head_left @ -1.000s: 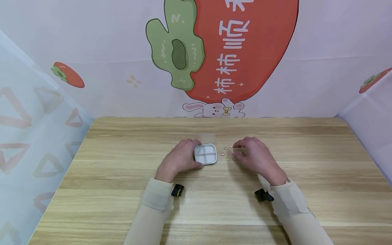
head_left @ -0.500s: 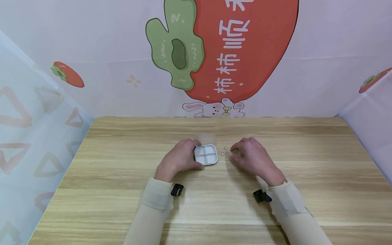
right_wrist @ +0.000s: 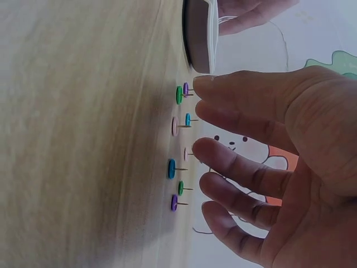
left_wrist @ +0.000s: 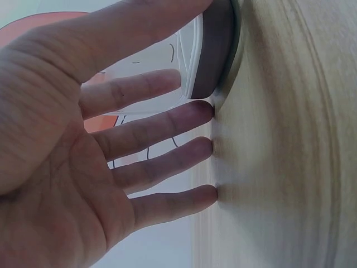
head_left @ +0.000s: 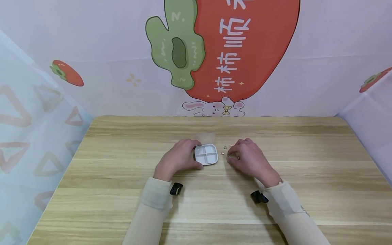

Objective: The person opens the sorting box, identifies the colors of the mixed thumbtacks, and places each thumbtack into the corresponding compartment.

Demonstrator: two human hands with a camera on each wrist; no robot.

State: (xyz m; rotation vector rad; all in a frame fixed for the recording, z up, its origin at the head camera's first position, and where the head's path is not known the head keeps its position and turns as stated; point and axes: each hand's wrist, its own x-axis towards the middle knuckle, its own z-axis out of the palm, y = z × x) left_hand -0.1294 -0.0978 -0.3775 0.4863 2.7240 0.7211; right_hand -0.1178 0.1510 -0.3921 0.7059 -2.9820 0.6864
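Note:
A small four-compartment box (head_left: 206, 154), white inside with a dark outer wall, lies with its lid raised at the back. My left hand (head_left: 178, 159) holds it from the left, index finger at the far side and thumb at the near side; the other fingers rest their tips on the table. Right of the box, several coloured thumbtacks (right_wrist: 172, 168) lie on flat heads, points up. Over them is my right hand (head_left: 251, 159), its thumb and index fingertips just above the point of a green thumbtack (right_wrist: 179, 95), a small gap between them. It hides some tacks in the head view.
The translucent lid (head_left: 206, 137) stands behind the box. A wood-grain table (head_left: 211, 204) carries everything, with a printed cloth (head_left: 119, 34) behind it and cloth at both sides. Black wrist mounts (head_left: 176, 189) sit by both cuffs.
My right hand has moved slightly left and nearer the viewer, over the near-left tacks, with thumb and index fingertips drawn closer together. The left hand and box have stayed nearly still.

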